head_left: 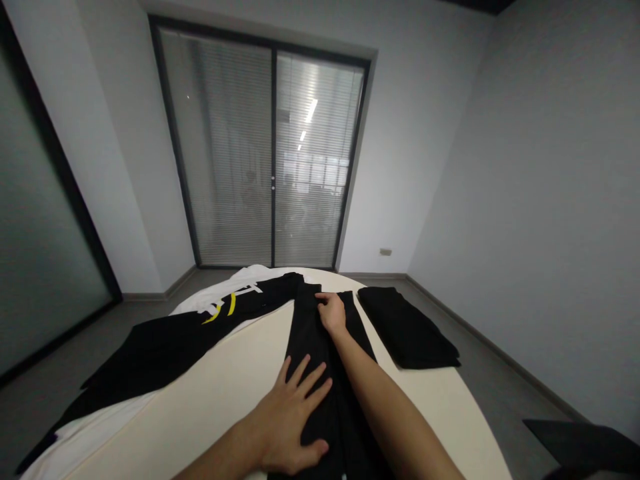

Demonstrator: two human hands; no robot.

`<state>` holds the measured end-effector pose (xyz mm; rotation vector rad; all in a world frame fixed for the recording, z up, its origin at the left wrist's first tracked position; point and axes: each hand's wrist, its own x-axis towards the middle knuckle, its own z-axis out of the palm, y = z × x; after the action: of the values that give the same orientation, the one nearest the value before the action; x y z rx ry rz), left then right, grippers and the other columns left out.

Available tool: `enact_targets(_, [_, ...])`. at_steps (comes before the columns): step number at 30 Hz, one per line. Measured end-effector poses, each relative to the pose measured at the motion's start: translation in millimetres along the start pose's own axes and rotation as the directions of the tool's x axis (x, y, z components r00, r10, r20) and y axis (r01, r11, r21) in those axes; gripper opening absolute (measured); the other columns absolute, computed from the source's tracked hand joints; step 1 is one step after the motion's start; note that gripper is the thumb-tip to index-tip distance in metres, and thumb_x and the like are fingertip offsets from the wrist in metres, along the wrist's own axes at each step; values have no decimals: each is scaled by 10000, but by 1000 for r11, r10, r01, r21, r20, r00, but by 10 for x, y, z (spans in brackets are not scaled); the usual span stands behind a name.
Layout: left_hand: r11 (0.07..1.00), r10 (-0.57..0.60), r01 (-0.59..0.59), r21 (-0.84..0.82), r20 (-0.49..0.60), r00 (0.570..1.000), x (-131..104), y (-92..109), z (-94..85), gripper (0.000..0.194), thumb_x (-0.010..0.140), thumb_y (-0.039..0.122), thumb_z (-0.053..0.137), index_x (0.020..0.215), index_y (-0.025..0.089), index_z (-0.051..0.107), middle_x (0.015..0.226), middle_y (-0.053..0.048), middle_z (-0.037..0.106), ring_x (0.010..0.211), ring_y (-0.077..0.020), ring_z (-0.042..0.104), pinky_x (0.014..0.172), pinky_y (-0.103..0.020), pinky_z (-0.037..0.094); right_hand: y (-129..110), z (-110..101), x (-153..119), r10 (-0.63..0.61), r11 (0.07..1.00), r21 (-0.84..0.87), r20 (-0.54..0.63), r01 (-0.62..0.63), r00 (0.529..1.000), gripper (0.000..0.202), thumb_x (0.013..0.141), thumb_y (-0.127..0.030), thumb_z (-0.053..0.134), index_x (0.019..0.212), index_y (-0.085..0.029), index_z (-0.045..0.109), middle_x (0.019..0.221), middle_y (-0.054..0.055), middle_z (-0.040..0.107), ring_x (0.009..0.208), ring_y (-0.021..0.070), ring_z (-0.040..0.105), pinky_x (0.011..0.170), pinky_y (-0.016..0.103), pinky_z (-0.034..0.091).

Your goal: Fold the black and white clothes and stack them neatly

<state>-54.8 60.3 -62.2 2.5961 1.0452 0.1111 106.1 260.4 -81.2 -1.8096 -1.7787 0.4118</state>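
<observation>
A pair of black trousers (309, 330) lies lengthwise before me, its two legs side by side and pointing away. My left hand (293, 417) rests flat on the near part of the left leg, fingers spread. Farther out, my right hand (333, 313) is closed at the inner edge of that same leg near its far end, thumb and fingers pinching the cloth. My right forearm crosses over the other leg and hides part of it. The near end of the trousers runs out of view.
The pale round table (235, 380) carries a folded black garment (407, 327) at right. Along the left edge lie a black garment with white and yellow print (175, 343) and white cloth (210, 293). Beyond stands a glass partition with blinds (225, 153); a dark object (585, 443) is at lower right.
</observation>
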Motion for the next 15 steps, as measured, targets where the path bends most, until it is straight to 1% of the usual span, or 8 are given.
enact_targets(2, [1000,3,-3,1,-7,1000,0,-14,21,954,808,491,666,1592,290,160,1657,-88,73,1505,-411,-1,1161,-704,-7,22,22,22,32,999,-25,-5,-32,999,472,848,-186,516,1296,-268,641,1350,39,627,1231,218,582,1035,329,447])
enact_targets(4, [1000,10,-10,-4,-10,1000,1,-24,31,952,806,489,670,1591,294,168,1657,-88,79,1505,-412,4,1162,-703,-3,53,32,52,61,997,-53,7,-61,998,473,854,-259,550,1322,-255,622,1315,78,646,1215,274,589,999,407,474])
enact_targets(6, [1000,13,-14,-14,-9,1000,2,-31,27,957,797,484,681,1589,300,176,1658,-84,76,1505,-411,2,1168,-695,5,81,33,90,65,995,-78,26,-63,998,449,889,-318,526,1324,-267,621,1278,87,667,1215,305,582,986,465,475])
enact_targets(7, [1000,14,-14,-19,-7,1000,1,-33,22,959,794,481,686,1588,305,178,1658,-80,72,1505,-411,1,1170,-692,9,90,32,110,55,995,-90,40,-51,998,427,901,-317,510,1306,-274,637,1266,83,675,1222,310,575,992,479,468])
enact_targets(9, [1000,12,-12,-29,-4,1000,-3,-34,10,963,790,476,692,1587,315,177,1659,-73,70,1504,-411,0,1171,-692,14,98,31,145,10,994,-110,74,-1,997,401,906,-275,504,1273,-279,666,1277,66,673,1246,299,557,1021,462,450])
enact_targets(11, [999,10,-10,-35,-2,1000,-11,-34,-3,961,791,475,691,1587,323,174,1659,-69,75,1503,-413,3,1166,-699,16,92,29,170,-54,990,-123,101,66,993,413,913,-249,502,1296,-283,652,1353,43,628,1276,270,534,1050,410,432])
enact_targets(13, [999,11,-11,-36,-2,1000,-17,-36,-14,960,792,484,690,1586,325,174,1659,-71,81,1503,-415,9,1162,-704,18,79,14,180,-103,983,-137,112,118,988,441,935,-268,487,1361,-278,600,1443,36,554,1297,257,512,1061,383,421])
enact_targets(15, [999,13,-13,-36,-4,1000,-17,-46,-26,957,788,495,691,1584,322,190,1658,-77,87,1502,-418,18,1161,-706,25,70,-29,177,-126,977,-159,107,142,986,450,963,-294,445,1394,-252,567,1496,57,494,1317,271,489,1065,396,412])
